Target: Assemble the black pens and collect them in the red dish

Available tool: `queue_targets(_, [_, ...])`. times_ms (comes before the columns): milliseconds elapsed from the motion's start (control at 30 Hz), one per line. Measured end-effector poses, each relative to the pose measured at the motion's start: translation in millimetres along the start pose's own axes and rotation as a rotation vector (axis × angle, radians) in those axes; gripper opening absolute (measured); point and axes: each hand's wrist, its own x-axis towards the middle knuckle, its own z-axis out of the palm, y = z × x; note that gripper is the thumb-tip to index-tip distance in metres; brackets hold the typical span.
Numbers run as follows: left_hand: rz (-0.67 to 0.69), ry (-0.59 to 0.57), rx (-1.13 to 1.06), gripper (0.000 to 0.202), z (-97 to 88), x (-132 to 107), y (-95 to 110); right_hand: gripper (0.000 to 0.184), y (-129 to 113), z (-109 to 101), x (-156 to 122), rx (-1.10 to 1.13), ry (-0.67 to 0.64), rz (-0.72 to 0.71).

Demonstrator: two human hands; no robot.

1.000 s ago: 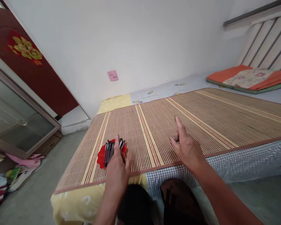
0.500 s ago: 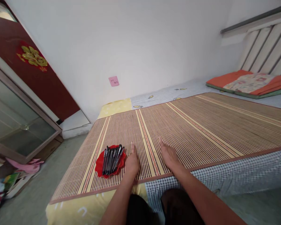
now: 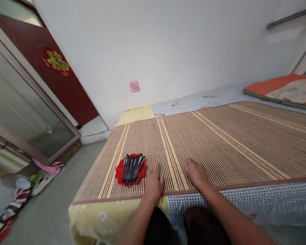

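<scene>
A red dish with a wavy rim (image 3: 118,173) rests on the striped woven mat (image 3: 216,149), near the bed's front edge. Several black pens (image 3: 132,168) lie side by side in it. Just right of the dish, my left hand (image 3: 154,183) is on or just above the mat, its fingers stretched forward and holding nothing. My right hand (image 3: 197,173) is farther right, also with fingers extended and nothing in it. Bare mat shows between the two hands.
A folded orange and floral quilt (image 3: 283,89) lies at the far right of the bed. Behind the bed, a pink note (image 3: 134,86) is stuck on the white wall. Clothes and other items (image 3: 22,194) lie on the floor at left, below a glass-panelled cabinet door (image 3: 28,112).
The view has turned left, so the bed, dish and pens appear farther right. Both hands stay stretched out beside the dish, and the pens have not moved in it.
</scene>
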Motion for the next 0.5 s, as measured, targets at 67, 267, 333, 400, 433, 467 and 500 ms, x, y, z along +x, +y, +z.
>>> queue_targets(67, [0.021,0.005,-0.153,0.058,-2.5,-31.9,-8.1,0.045,-8.7,-1.4,-12.5,0.120,0.033,-0.044])
queue_targets(267, [-0.103,0.217,-0.384,0.025,-21.9,-108.2,-57.2,0.032,-82.4,11.7,-68.1,0.744,-0.158,-0.113])
queue_targets(333, [-0.152,0.348,-0.365,0.022,-40.4,-112.4,-70.6,0.029,-108.3,21.2,-82.9,0.816,-0.246,-0.132])
queue_targets(400, [-0.154,0.478,-0.288,0.022,-63.2,-104.4,-78.5,0.025,-126.0,31.1,-92.9,0.820,-0.256,-0.196])
queue_targets(433, [-0.128,0.524,-0.239,0.022,-74.8,-96.4,-80.4,0.024,-131.4,35.8,-96.4,0.807,-0.238,-0.230])
queue_targets(467, [-0.088,0.555,-0.197,0.022,-85.5,-86.3,-81.0,0.024,-134.5,40.3,-98.9,0.790,-0.212,-0.258])
queue_targets(500, [-0.049,0.571,-0.152,0.023,-94.8,-74.6,-80.5,0.025,-135.8,44.4,-100.8,0.772,-0.184,-0.276])
